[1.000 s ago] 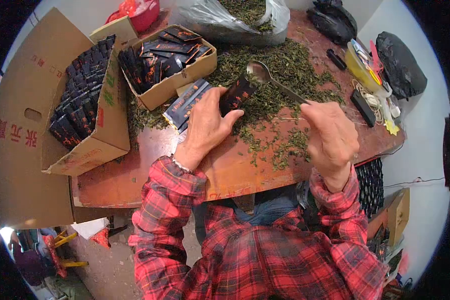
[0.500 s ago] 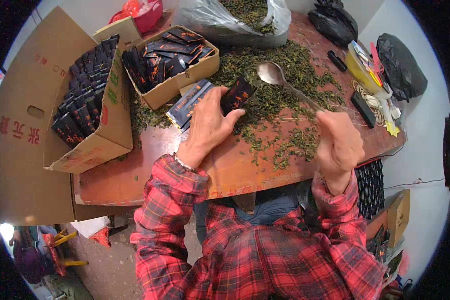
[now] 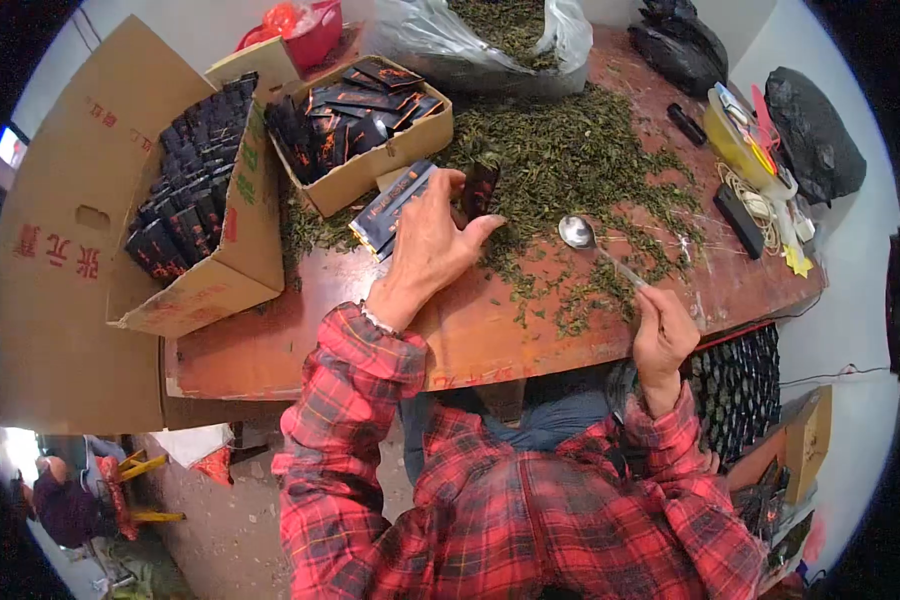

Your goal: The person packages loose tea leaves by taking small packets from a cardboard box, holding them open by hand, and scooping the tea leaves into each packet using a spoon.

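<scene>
- A large cardboard box point(image 3: 205, 290), packed with rows of black packets, stood at the table's point(image 3: 340, 335) left edge.
- Beside it, a smaller carton point(image 3: 380, 160) held more black packets in a loose heap, toward the back edge.
- A flat stack of packets point(image 3: 378, 215) lay beside your left hand point(image 3: 430, 240), in front of the carton.
- Your left thumb spread away from the fingers, with one dark packet point(image 3: 481, 188) held between them, left of the table's middle.
- Dried leaves point(image 3: 580, 150) covered the middle, reaching a clear plastic bag point(image 3: 470, 60) of leaves at the back edge.
- Your right hand point(image 3: 665, 335), fingers closed around the handle, held a metal spoon point(image 3: 577, 233) with its bowl over the near side of the leaves.
- A yellow container point(image 3: 735, 145) of small items sat near the right edge.
</scene>
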